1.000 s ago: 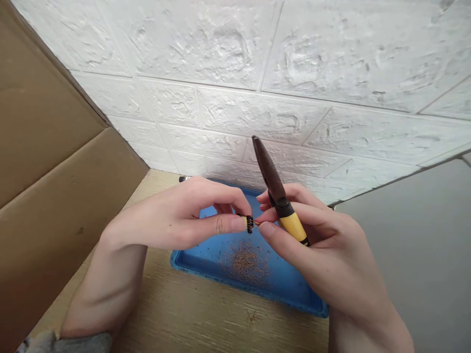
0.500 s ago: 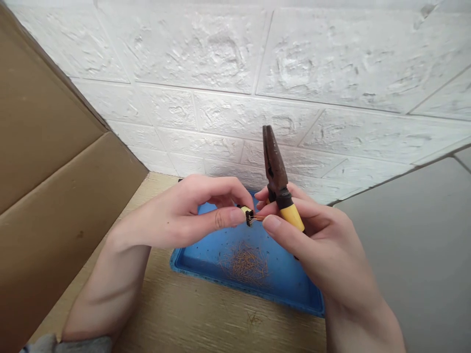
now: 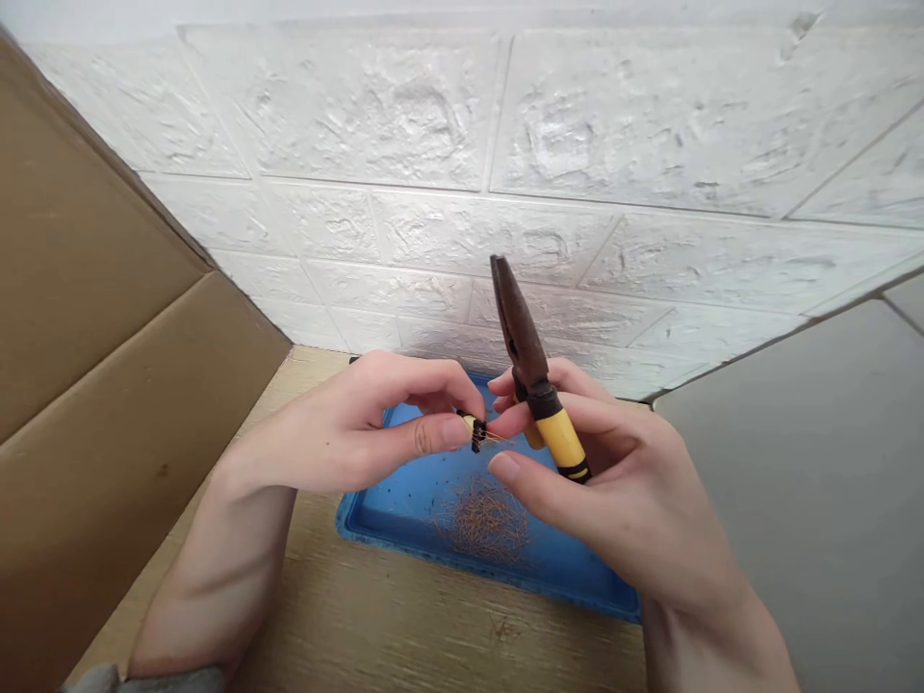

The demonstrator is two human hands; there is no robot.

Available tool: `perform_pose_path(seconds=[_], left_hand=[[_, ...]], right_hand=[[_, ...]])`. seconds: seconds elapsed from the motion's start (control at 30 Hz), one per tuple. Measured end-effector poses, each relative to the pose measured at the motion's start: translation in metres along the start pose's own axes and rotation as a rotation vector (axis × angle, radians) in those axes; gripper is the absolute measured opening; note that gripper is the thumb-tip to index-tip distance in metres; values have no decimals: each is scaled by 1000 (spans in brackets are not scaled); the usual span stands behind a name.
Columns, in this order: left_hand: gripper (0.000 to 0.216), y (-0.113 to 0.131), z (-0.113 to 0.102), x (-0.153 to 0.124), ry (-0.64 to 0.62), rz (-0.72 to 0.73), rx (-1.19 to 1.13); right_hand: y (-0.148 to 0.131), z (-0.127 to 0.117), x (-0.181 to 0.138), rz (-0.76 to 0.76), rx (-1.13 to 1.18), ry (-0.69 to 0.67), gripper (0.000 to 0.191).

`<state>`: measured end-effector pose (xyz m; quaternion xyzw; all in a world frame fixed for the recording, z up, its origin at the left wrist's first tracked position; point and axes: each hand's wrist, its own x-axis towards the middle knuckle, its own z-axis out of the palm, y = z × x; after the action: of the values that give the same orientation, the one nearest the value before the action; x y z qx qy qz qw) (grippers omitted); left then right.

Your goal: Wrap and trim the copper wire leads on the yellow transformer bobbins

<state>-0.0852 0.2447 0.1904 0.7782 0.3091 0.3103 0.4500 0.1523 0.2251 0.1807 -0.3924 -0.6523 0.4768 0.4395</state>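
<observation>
Between thumb and fingers, my left hand point(image 3: 382, 419) pinches a small black-and-yellow wound coil part point(image 3: 476, 433). Thin copper wires point(image 3: 500, 439) stick out of its right side. My right hand point(image 3: 613, 472) is wrapped around long-nose pliers point(image 3: 530, 351) with yellow and black handles. Their rusty jaws point up and slightly left, away from the coil part. The right thumb and index fingertip are parted near the wire ends. Both hands are over a blue tray point(image 3: 404, 548).
A heap of copper wire clippings point(image 3: 483, 520) lies in the tray, and a few more scraps point(image 3: 505, 630) are on the wooden table point(image 3: 375, 616). Cardboard point(image 3: 130, 318) stands at the left, a white brick-patterned wall point(image 3: 433, 231) behind, and a grey panel point(image 3: 808, 462) at the right.
My right thumb has come off the copper wires and moved down. The pliers have tilted further left. My left hand keeps its pinch on the coil part, which has shifted slightly left.
</observation>
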Motion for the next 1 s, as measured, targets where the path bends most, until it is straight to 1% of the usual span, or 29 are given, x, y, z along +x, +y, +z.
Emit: perform_pose_path(seconds=[0.1, 0.3, 0.4, 0.57, 0.73, 0.9, 1.0], left_hand=[[11, 1, 1, 0, 4, -20, -21], [8, 0, 4, -2, 61, -59, -97], [8, -1, 5, -1, 69, -79, -122], [6, -2, 5, -2, 90, -61, -129], [8, -2, 4, -2, 44, -50, -100], [9, -2, 4, -1, 29, -63, -90], [7, -3, 6, 0, 59, -65, -135]], right_hand=[[0, 1, 0, -30, -6, 5, 19], [2, 2, 1, -55, 8, 45, 22], [3, 2, 1, -32, 21, 56, 18], [5, 5, 1, 39, 35, 112, 11], [7, 5, 3, 45, 34, 153, 8], [5, 5, 6, 13, 14, 114, 14], [5, 6, 6, 9, 0, 89, 16]])
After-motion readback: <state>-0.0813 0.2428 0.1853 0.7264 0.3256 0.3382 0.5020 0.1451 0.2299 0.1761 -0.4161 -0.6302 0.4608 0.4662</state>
